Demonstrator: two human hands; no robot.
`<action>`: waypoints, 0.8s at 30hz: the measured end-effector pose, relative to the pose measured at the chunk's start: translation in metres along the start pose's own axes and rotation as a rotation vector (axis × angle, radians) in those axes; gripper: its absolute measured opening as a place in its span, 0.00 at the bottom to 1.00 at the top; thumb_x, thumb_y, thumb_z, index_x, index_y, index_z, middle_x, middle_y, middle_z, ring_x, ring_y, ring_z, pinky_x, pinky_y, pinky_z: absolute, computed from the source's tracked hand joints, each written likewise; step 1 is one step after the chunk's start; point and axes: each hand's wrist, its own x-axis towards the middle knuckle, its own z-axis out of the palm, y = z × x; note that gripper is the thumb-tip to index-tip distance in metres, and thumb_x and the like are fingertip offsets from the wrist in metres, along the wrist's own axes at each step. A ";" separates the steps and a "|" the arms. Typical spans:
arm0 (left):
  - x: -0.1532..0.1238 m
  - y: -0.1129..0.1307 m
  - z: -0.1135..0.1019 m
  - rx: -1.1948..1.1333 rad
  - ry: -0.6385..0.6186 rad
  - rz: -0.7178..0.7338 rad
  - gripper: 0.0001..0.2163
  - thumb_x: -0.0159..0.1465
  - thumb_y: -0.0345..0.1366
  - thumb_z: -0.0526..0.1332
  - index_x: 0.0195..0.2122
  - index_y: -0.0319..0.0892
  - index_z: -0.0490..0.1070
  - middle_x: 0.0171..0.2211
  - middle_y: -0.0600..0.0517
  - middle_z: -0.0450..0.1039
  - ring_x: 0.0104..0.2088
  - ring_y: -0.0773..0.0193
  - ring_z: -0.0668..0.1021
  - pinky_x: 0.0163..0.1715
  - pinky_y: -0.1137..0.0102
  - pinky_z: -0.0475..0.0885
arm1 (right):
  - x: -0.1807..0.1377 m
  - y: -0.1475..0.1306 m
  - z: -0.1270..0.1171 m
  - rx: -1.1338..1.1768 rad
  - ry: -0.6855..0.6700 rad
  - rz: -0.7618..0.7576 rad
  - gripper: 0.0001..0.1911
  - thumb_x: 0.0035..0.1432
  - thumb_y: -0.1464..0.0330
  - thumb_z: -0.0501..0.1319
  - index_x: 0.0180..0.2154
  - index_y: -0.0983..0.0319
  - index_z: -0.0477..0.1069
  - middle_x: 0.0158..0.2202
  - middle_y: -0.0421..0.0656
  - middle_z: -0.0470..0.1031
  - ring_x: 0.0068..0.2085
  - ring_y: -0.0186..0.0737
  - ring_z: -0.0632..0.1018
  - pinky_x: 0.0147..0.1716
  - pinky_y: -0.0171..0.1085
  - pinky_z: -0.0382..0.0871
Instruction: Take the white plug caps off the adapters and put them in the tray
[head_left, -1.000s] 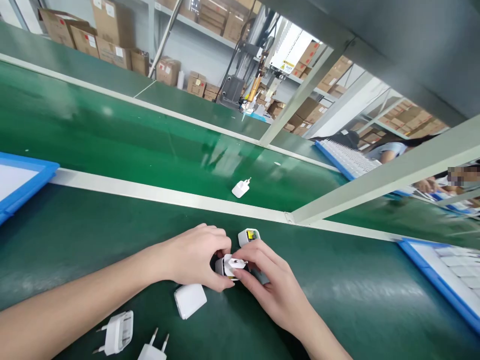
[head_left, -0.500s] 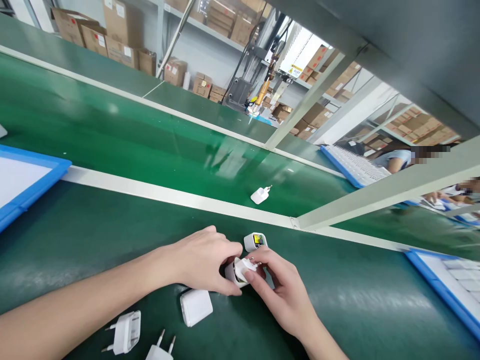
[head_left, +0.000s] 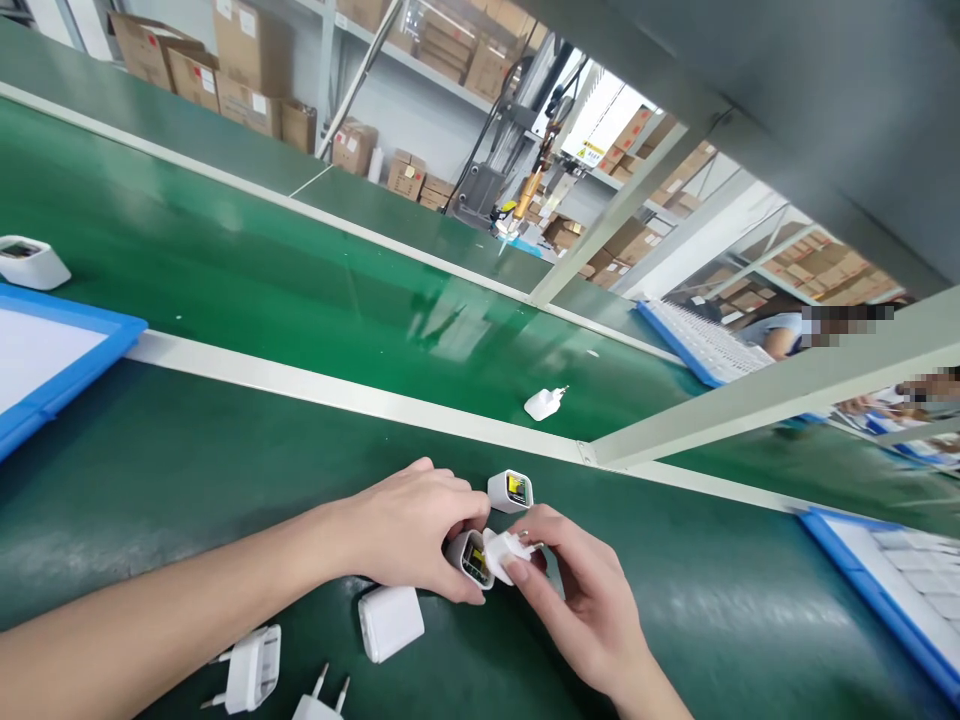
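Observation:
My left hand (head_left: 424, 525) is closed around a white charger housing (head_left: 455, 548), its open end facing right with a circuit board and yellow part showing inside. Pinched in my right hand (head_left: 581, 590) is a white two-pin plug cap (head_left: 504, 556), close by the housing's opening and tilted, pins pointing right. I cannot tell whether cap and housing touch. Just beyond my fingers stands another open charger housing (head_left: 500, 492), yellow inside. Nearer me lies a white charger housing (head_left: 391, 624), with a loose plug cap (head_left: 255, 668) and a second plug cap (head_left: 316, 708) partly out of view.
Past a pale metal rail (head_left: 360, 397), a green conveyor belt (head_left: 262, 290) carries a white charger (head_left: 544, 403) and an open housing (head_left: 45, 268). Blue-edged trays stand left (head_left: 67, 320) and right (head_left: 862, 570). A slanted metal post (head_left: 750, 400) rises at right. A co-worker's arm (head_left: 780, 340) shows beyond.
The plug cap has come away from the housing's mouth, to the right, exposing the inside. On the belt the charger has moved right, and the open housing has come further into view at left.

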 end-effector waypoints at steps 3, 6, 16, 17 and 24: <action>0.001 0.001 0.005 0.006 0.047 -0.009 0.20 0.53 0.45 0.72 0.28 0.43 0.60 0.26 0.59 0.64 0.31 0.64 0.69 0.35 0.68 0.56 | 0.002 -0.006 -0.001 -0.157 -0.114 -0.032 0.03 0.69 0.72 0.58 0.43 0.58 0.66 0.33 0.40 0.70 0.30 0.36 0.69 0.28 0.35 0.62; 0.003 0.003 0.007 0.020 0.070 -0.009 0.19 0.53 0.44 0.71 0.27 0.43 0.59 0.26 0.59 0.63 0.31 0.63 0.69 0.34 0.68 0.55 | 0.003 -0.012 -0.001 -0.225 -0.167 -0.031 0.03 0.70 0.72 0.56 0.43 0.58 0.66 0.33 0.40 0.69 0.30 0.36 0.68 0.29 0.36 0.61; 0.002 0.004 0.009 0.038 0.073 -0.024 0.21 0.51 0.45 0.72 0.26 0.43 0.57 0.25 0.60 0.62 0.30 0.64 0.68 0.33 0.68 0.54 | 0.001 -0.021 -0.002 -0.344 -0.202 -0.056 0.06 0.71 0.74 0.52 0.43 0.60 0.66 0.33 0.42 0.68 0.31 0.38 0.66 0.28 0.37 0.58; 0.002 0.004 0.010 0.038 0.074 -0.024 0.22 0.51 0.45 0.72 0.26 0.43 0.57 0.25 0.60 0.62 0.30 0.64 0.68 0.33 0.68 0.54 | 0.002 -0.022 -0.001 -0.372 -0.193 -0.072 0.06 0.71 0.75 0.52 0.43 0.60 0.66 0.32 0.42 0.67 0.30 0.38 0.65 0.28 0.37 0.57; 0.004 0.003 0.012 0.009 0.089 -0.036 0.22 0.49 0.44 0.73 0.25 0.43 0.58 0.24 0.60 0.63 0.29 0.64 0.68 0.32 0.67 0.54 | 0.005 -0.028 0.007 -0.446 -0.134 -0.085 0.09 0.70 0.76 0.53 0.35 0.60 0.63 0.30 0.41 0.66 0.29 0.37 0.64 0.26 0.36 0.54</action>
